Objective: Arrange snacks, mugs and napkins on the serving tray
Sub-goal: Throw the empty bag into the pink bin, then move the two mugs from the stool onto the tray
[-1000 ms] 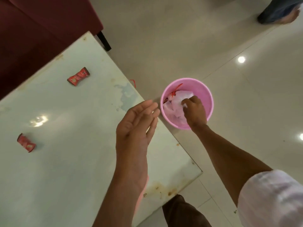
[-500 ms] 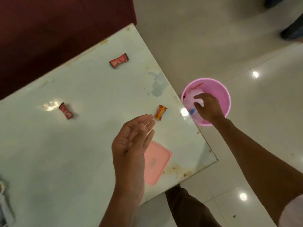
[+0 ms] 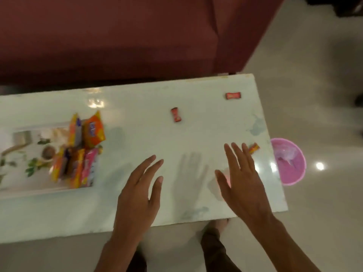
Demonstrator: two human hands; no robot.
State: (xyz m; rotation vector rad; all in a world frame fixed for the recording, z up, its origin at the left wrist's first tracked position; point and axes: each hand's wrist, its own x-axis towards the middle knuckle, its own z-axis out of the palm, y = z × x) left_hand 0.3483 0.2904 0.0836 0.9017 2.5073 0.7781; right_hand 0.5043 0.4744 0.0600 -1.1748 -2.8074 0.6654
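Glossy table [image 3: 196, 114], shiny floor [image 3: 314, 95]

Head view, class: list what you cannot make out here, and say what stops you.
- Serving tray: its left part is cut off by the frame edge.
- Snack packets: brand print lost to motion blur.
- Pink item under the right hand: mostly covered.
- Pink bin: contents too blurred to identify.

We are counting three small wrapped candies lying loose on the table: two red ones, far right [image 3: 233, 95] and middle [image 3: 176, 114], and one orange-yellow one [image 3: 254, 148] near the right edge. We are seeing one tray [image 3: 29, 190], one pink bucket [image 3: 294, 173], and two empty hands, left [image 3: 140, 191] and right [image 3: 242, 183].
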